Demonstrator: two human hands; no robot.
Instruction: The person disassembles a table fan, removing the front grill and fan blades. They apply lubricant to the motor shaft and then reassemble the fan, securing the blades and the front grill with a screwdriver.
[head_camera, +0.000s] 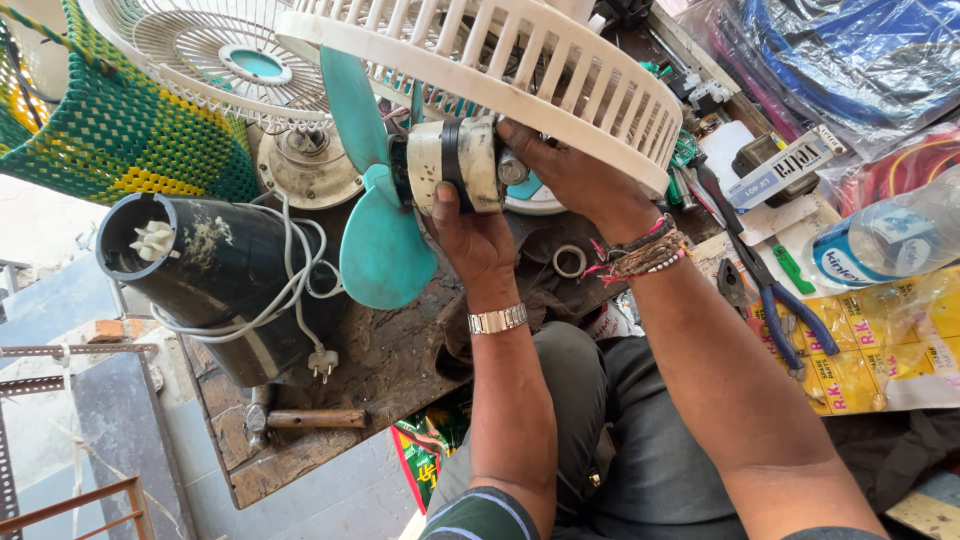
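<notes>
The fan motor (455, 165) was clamped by the left hand (470, 235) while the right hand (570, 170) gripped its rear beneath the white guard (560, 70); a steady hold probably kept the teal blades (380, 240) clear.

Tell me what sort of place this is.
Probably a small appliance repair stall. The left hand and right hand hold a fan motor with teal blades; pliers, a hammer and a black appliance body crowd the worn wooden bench.
</notes>
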